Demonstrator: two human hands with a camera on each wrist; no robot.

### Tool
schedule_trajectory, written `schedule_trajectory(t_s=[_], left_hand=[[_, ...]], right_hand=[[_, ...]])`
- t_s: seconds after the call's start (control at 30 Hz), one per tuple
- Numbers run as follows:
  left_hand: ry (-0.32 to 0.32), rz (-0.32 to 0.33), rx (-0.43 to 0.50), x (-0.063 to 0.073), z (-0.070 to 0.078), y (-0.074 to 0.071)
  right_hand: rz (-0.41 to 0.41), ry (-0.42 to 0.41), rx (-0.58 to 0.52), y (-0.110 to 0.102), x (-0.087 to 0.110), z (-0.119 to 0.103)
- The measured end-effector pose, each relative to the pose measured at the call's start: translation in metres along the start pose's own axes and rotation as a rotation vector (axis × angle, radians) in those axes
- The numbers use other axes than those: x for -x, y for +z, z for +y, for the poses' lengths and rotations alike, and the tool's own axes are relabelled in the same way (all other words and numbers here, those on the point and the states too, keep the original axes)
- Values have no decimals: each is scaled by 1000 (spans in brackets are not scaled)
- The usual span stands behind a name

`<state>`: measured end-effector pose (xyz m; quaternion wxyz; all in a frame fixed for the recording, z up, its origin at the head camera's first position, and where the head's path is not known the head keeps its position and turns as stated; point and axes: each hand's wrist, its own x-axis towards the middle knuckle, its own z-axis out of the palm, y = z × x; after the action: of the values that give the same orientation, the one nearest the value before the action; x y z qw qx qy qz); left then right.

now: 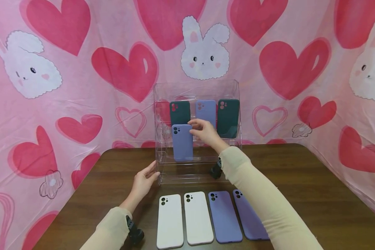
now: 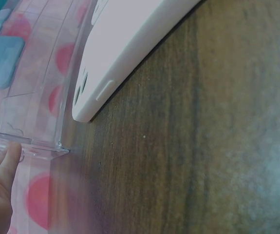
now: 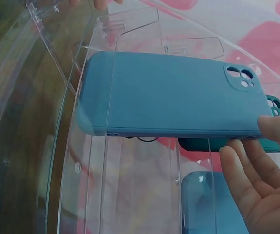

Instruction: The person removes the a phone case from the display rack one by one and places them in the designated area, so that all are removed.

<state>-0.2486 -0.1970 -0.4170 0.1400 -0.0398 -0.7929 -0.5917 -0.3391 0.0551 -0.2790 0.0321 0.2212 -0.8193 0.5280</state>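
A clear stepped display stand (image 1: 197,180) holds phone cases on its tiers. My right hand (image 1: 207,133) pinches the upper right edge of a periwinkle-blue phone case (image 1: 182,144), thumb in front. In the right wrist view, this blue case (image 3: 169,95) has its lower end behind the clear lip of a lower tier. Behind it on the upper tier are a dark green case (image 1: 179,113), another blue case (image 1: 205,110) and a second green case (image 1: 228,118). My left hand (image 1: 142,180) touches the stand's left side near the bottom, fingers fairly straight.
In front of the stand, two white cases (image 1: 170,222) and two purple cases (image 1: 225,217) lie in a row on the dark wooden table (image 1: 90,205). My right forearm passes over the rightmost case. A pink heart-and-rabbit cloth (image 1: 125,21) hangs behind the table.
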Motion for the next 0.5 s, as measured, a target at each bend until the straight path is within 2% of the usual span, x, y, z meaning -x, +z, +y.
schedule_trajectory(t_s=[0.3, 0.5], left_hand=[[2, 4, -10, 1, 1, 0], [5, 3, -5, 2, 1, 0]], right_hand=[[42, -29, 33, 1, 4, -2], [51, -60, 16, -2, 9, -3]])
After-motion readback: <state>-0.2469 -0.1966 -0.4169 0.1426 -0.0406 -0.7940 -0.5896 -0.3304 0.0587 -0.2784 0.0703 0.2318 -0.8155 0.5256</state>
